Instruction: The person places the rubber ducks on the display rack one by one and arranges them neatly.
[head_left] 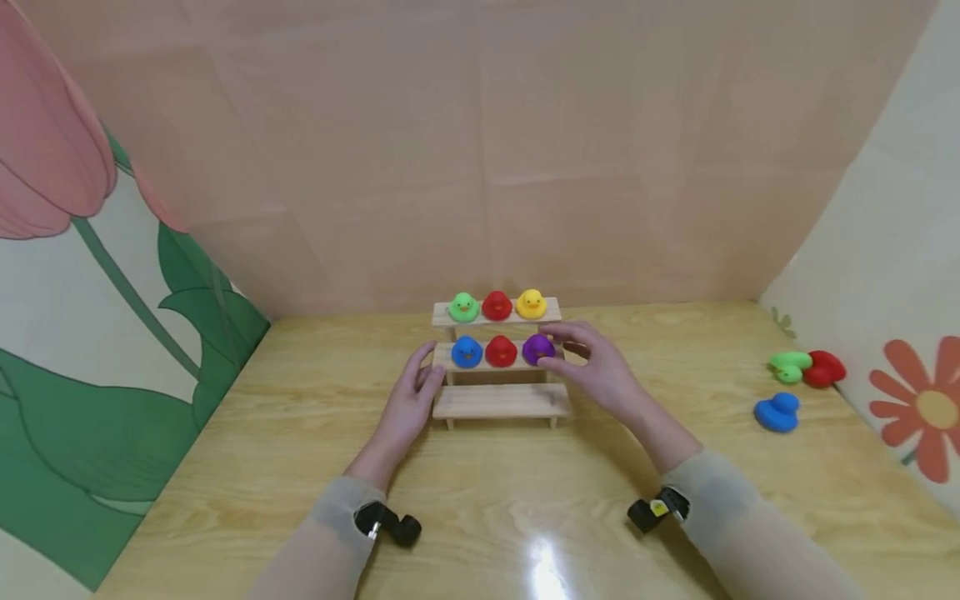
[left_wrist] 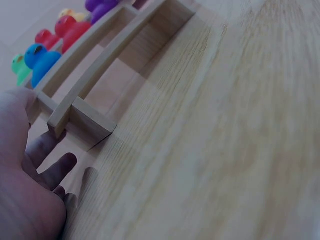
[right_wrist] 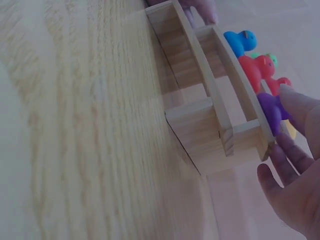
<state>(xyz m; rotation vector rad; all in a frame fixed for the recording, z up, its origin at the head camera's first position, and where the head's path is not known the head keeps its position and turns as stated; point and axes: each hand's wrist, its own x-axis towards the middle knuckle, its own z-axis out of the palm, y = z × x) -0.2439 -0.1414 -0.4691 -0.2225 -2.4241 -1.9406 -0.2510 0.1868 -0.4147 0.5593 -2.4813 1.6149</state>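
A three-step wooden stand (head_left: 501, 403) stands on the table. My left hand (head_left: 405, 402) holds the left end of its middle step, thumb on the near side, with the fingers reaching round the end in the left wrist view. At the other end, my right hand (head_left: 603, 372) has thumb and fingers about a purple rubber duck (head_left: 536, 347), thumb at its head in the right wrist view. Beside that duck sit a red duck (head_left: 501, 352) and a blue duck (head_left: 467, 353). On the top step are green (head_left: 463, 309), red (head_left: 497, 307) and yellow (head_left: 531, 306) ducks.
Toward the table's right edge lie a green duck (head_left: 790, 365), a red duck (head_left: 824, 369) and a blue duck (head_left: 777, 413). A plain backdrop (head_left: 480, 167) rises behind the stand, and flower-printed panels flank the wooden table (head_left: 487, 500).
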